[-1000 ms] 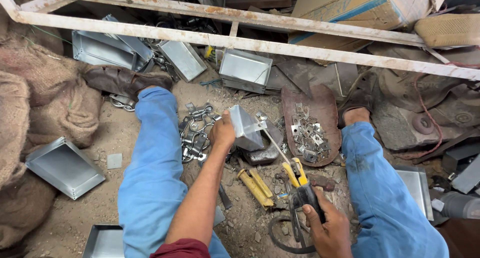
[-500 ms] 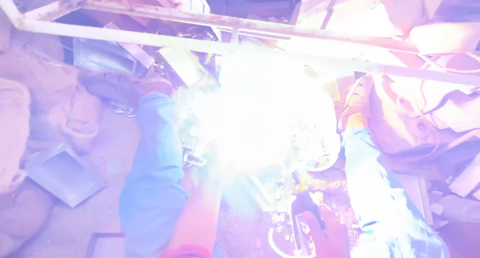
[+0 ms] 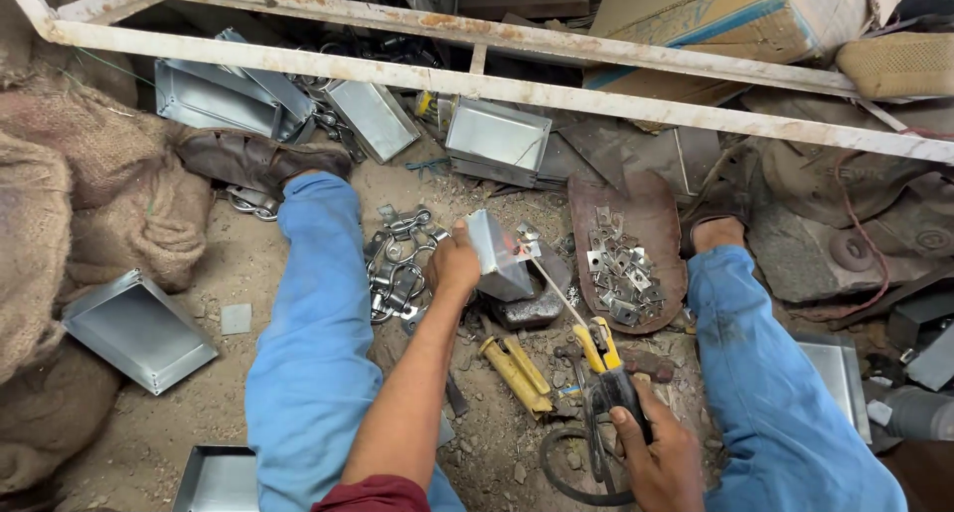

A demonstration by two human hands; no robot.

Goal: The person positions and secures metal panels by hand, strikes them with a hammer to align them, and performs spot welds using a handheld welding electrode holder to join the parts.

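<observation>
My left hand [image 3: 452, 265] grips a small grey sheet-metal box [image 3: 500, 256] that rests on a dark metal block [image 3: 527, 308] on the ground between my legs. My right hand [image 3: 661, 457] holds a yellow-jawed welding electrode holder [image 3: 601, 358], low in the view. Its thin rod [image 3: 549, 281] reaches up and left, with the tip touching a small bracket on the box's right side. No arc light shows. A black cable [image 3: 571, 467] loops from the holder beside my right hand.
A brown tray [image 3: 626, 239] of several small metal brackets lies right of the box. A heap of shackles [image 3: 397, 263] lies by my left knee. Yellow-handled pliers [image 3: 517, 371] lie on the dirt. Metal boxes [image 3: 139, 328] lie around; a rusty white angle-iron frame [image 3: 477, 80] crosses above.
Half a second ago a bright welding flash washed out the view at the box. The flash is gone; both hands keep the same hold and place.
</observation>
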